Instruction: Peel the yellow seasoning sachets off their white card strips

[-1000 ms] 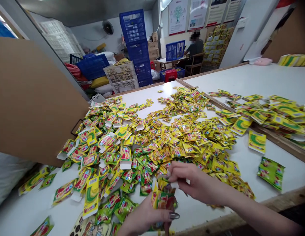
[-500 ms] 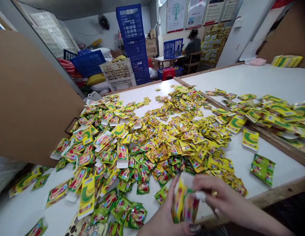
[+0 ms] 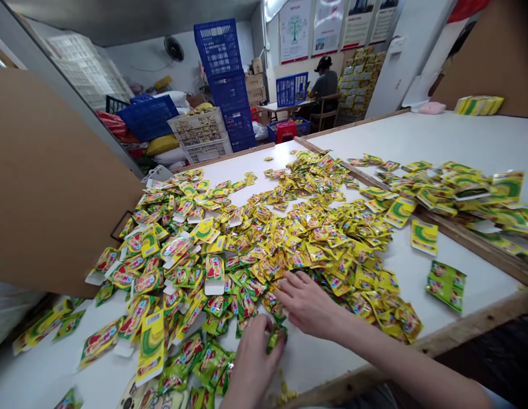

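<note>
Between the thumb and fingers of my left hand [image 3: 256, 355] is a small green sachet [image 3: 275, 339], low at the front of the table. My right hand [image 3: 307, 304] is palm down with its fingers apart, reaching to the near edge of a heap of yellow sachets [image 3: 332, 233]. Its fingertips are at a sachet [image 3: 273, 302] there; whether they grip it is unclear. Green sachets [image 3: 212, 360] lie left of my left hand. Flat yellow card boxes [image 3: 150, 343], some with white flaps open, are mixed with sachets on the left.
A wooden strip [image 3: 468, 236] divides the white table, with more yellow boxes [image 3: 443, 182] along it. A lone green sachet [image 3: 446, 286] lies near the front ledge. A brown cardboard sheet [image 3: 54, 182] leans at left. Behind are stacked blue crates [image 3: 225, 85] and a seated person [image 3: 325, 82].
The yellow box that my left hand held, with my right hand at its top, has left my hands. Both hands have moved left to the sachets, and the left now holds a green one.
</note>
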The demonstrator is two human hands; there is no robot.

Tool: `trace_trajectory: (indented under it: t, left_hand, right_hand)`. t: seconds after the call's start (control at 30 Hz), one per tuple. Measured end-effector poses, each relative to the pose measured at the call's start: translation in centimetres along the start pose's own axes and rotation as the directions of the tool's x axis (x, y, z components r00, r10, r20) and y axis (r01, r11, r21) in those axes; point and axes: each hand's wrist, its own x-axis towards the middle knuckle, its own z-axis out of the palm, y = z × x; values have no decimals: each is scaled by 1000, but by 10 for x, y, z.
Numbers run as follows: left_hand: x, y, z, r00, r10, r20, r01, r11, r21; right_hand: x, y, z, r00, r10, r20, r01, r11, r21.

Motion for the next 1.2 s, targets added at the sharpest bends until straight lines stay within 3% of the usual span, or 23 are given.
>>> trace_trajectory:
  t: [0.07,0.17,0.27,0.33,0.4,0.47,0.5,0.57,0.63,0.7,0.77,0.8,0.9,0.93,0.97,1.0,1.03,1.13,1.2]
  left_hand:
    - [-2,-3,-11,994,-104,-28,93,961,-262]
    - [-5,-14,-28,949,-315,26,279,795,-539]
    - [-6,-25,-35,913,-403,58,336,665,-667]
    - [-5,-29,-35,902,-426,71,326,562,-760]
    - [-2,-29,-33,898,-420,130,326,437,-839]
    - [1,-26,-31,905,-374,203,342,356,-870]
    - [3,-24,-30,909,-351,226,354,362,-862]
    - [4,-18,-29,921,-327,209,351,471,-809]
    - [2,-13,-28,934,-319,160,330,600,-729]
    - [-2,-8,-28,948,-281,149,306,673,-674]
    - [-6,-3,-30,961,-208,181,275,689,-670]
    - [-7,0,-30,968,-165,189,250,693,-676]
    - [-9,11,-32,985,-92,149,167,746,-644]
    - [-9,15,-33,989,-94,118,146,787,-599]
    - [-8,20,-34,991,-103,91,135,838,-528]
    - [-7,23,-35,992,-105,75,127,891,-435]
    - [-4,26,-37,993,-96,75,116,939,-323]
    - [12,20,-52,995,-27,100,20,997,76]
    - [30,4,-71,998,50,31,-57,953,297]
  right_hand:
    - [20,-4,23,998,-50,33,50,999,6]
    - [32,4,35,998,-63,8,63,997,32]
    - [27,12,21,998,30,-55,-27,998,59]
    - [18,9,3,989,135,-62,-120,971,208]
    - [10,0,-13,986,168,17,-158,881,447]
    - [5,-13,-22,988,113,107,-155,799,581]
    - [4,-19,-23,987,81,139,-147,806,574]
    - [5,-28,-20,980,76,185,-159,858,488]
    - [7,-32,-15,972,129,198,-203,882,425]
    - [6,-32,-10,965,208,159,-258,850,460]
    - [5,-29,-7,950,286,127,-300,717,629]
    - [4,-27,-5,946,286,149,-298,598,744]
    - [4,-23,1,950,66,305,-311,121,943]
    - [5,-23,3,940,-14,340,-340,8,940]
    - [5,-24,6,932,-47,361,-363,-50,931]
    - [5,-25,7,929,-23,369,-370,-43,928]
    - [4,-25,8,932,47,359,-360,29,932]
    - [-4,-25,5,950,245,196,-294,476,829]
    - [-13,-22,0,966,235,105,-250,754,607]
